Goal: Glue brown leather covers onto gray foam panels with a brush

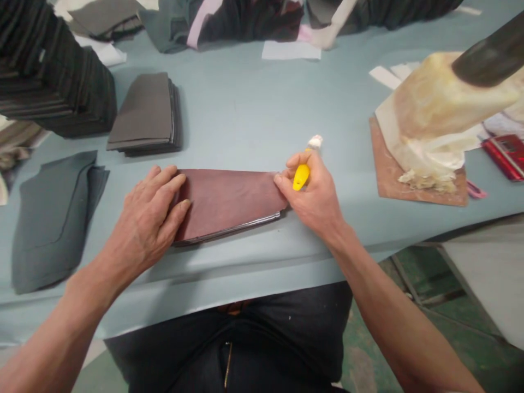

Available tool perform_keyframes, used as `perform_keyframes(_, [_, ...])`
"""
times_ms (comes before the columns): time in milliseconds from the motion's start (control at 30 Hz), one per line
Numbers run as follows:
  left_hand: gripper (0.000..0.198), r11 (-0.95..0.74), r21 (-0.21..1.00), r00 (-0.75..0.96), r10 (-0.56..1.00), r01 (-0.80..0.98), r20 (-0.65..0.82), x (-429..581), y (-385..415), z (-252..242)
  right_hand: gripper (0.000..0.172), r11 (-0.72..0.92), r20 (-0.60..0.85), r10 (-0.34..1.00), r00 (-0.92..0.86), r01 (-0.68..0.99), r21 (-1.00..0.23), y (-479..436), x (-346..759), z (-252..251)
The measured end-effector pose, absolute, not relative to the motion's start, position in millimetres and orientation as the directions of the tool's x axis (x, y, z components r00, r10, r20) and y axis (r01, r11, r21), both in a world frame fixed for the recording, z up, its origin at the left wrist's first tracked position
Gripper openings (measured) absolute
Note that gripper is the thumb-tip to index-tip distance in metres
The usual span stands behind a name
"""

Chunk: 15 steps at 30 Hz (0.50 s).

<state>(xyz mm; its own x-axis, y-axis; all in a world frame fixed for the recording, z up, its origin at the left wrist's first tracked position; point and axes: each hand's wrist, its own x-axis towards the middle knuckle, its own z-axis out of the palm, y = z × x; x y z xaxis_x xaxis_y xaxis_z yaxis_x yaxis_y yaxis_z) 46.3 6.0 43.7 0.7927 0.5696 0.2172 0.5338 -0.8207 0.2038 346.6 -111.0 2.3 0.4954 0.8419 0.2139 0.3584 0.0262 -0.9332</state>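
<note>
Head view: a stack of maroon cut pieces [229, 202] lies near the front edge of the blue-grey bench [245, 109]. The left hand [149, 218] rests flat and open on the stack's left end. The right hand [315, 196] is curled tight around a yellow-handled tool [302, 176], its fingertips touching the stack's right edge. Dark grey pieces [147, 114] sit stacked behind
</note>
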Motion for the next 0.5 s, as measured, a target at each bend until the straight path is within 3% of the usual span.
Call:
perform_keyframes(333, [0.056, -0.747, 0.266, 0.758, 0.647, 0.609, 0.083, 53.7, 2.1, 56.6, 0.022, 0.045, 0.287, 0.84, 0.46, 0.468, -0.883, -100.3, 351.7, 14.1])
perform_keyframes(500, [0.063, -0.749, 0.244, 0.746, 0.654, 0.616, 0.125, 59.5, 12.4, 68.0, 0.023, 0.035, 0.28, 0.836, 0.472, 0.464, -0.885, -83.4, 356.5, 9.3])
